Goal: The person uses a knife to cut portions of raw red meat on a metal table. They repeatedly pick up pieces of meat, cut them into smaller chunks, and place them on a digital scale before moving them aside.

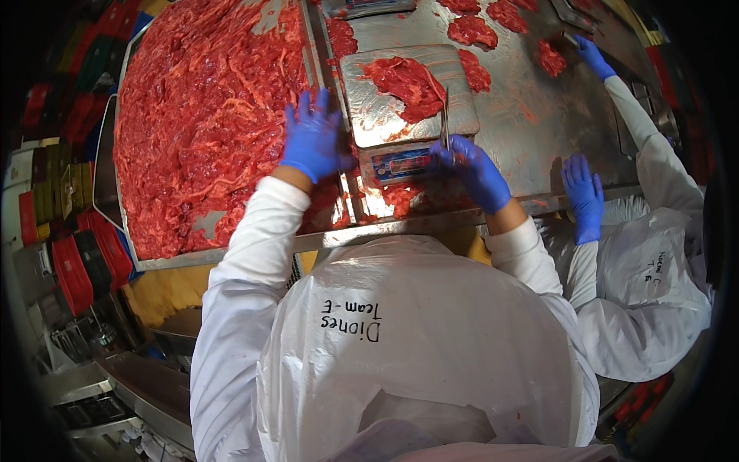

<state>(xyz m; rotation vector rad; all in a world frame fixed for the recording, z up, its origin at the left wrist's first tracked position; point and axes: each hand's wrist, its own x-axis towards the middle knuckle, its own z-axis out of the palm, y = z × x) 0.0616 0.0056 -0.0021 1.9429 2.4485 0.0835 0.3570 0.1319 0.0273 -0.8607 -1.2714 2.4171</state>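
My left hand (312, 140), in a blue glove, is open with its fingers spread at the right edge of a wide heap of raw red meat (208, 123). It holds nothing that I can see. My right hand (479, 171), also gloved in blue, is closed round a knife (445, 115), its narrow blade pointing away from me and seen nearly edge-on. The blade is beside a flattened piece of meat (412, 86) lying on the metal plate of a weighing scale (369, 132). The scale's display panel (400, 164) faces me, just left of my right hand.
More flat meat pieces (472, 31) lie on the steel table (531, 131) beyond the scale. At right a co-worker has one gloved hand (594, 58) on a tool and another (583, 196) at the table edge. A second scale (369, 8) stands farther off. Red crates (73, 273) are stacked left.
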